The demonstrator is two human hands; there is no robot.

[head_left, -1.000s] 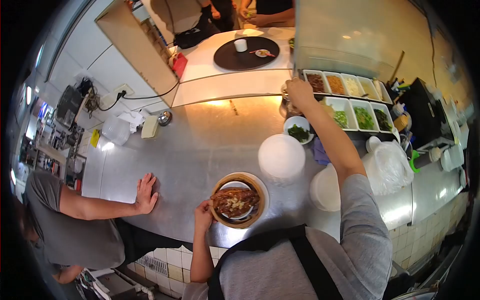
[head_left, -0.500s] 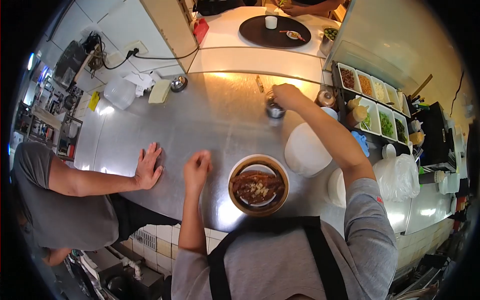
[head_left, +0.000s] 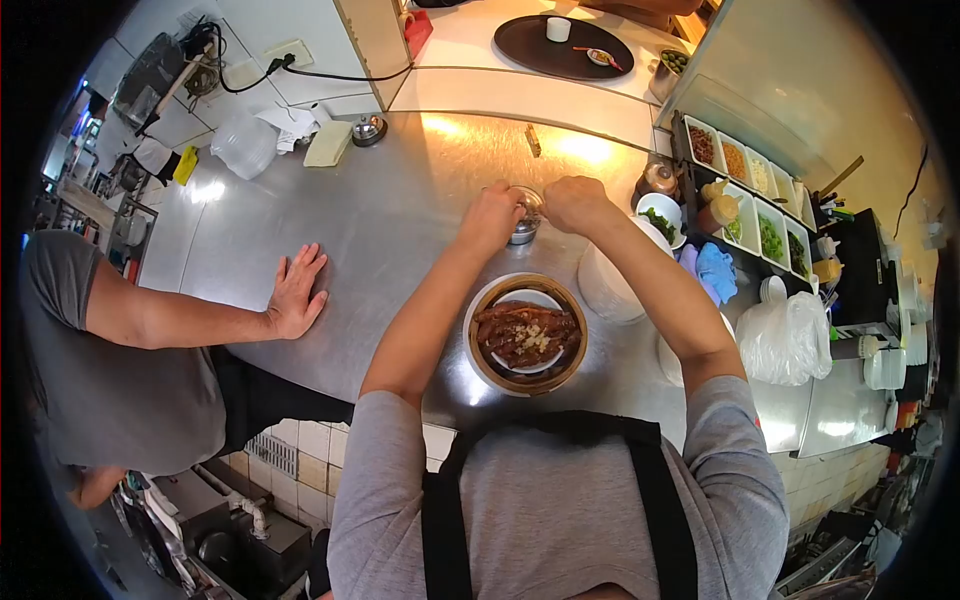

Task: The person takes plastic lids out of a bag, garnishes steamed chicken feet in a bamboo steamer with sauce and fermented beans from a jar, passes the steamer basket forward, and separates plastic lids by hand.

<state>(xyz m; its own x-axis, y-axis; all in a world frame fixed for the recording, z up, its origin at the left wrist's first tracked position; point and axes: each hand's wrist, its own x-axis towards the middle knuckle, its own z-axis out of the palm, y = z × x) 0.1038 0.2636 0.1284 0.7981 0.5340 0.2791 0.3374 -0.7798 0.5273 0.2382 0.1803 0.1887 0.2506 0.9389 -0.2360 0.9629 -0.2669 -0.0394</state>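
My left hand (head_left: 493, 215) curls around the left side of a small round metal jar (head_left: 523, 232) on the steel counter. At the jar's upper right, my right hand (head_left: 578, 205) is closed in a pinch; what it holds, perhaps the jar's lid, is hidden by the fingers. Between my forearms stands a round bamboo steamer (head_left: 475, 362). Inside it, glossy brown braised meat (head_left: 505, 330) topped with chopped garlic lies on a white plate. A white round container (head_left: 608, 285) sits under my right forearm.
A co-worker's hand (head_left: 297, 300) rests flat on the counter (head_left: 380, 220) at left. Topping trays (head_left: 770, 238), a bowl of greens (head_left: 660, 220), a blue cloth (head_left: 715, 270) and a plastic bag (head_left: 785, 340) line the right. A call bell (head_left: 369, 130) and a black tray (head_left: 540, 55) are behind.
My left hand has moved forward and right from beside the steamer to the metal jar. My right hand stays at the jar. The camera view has shifted slightly.
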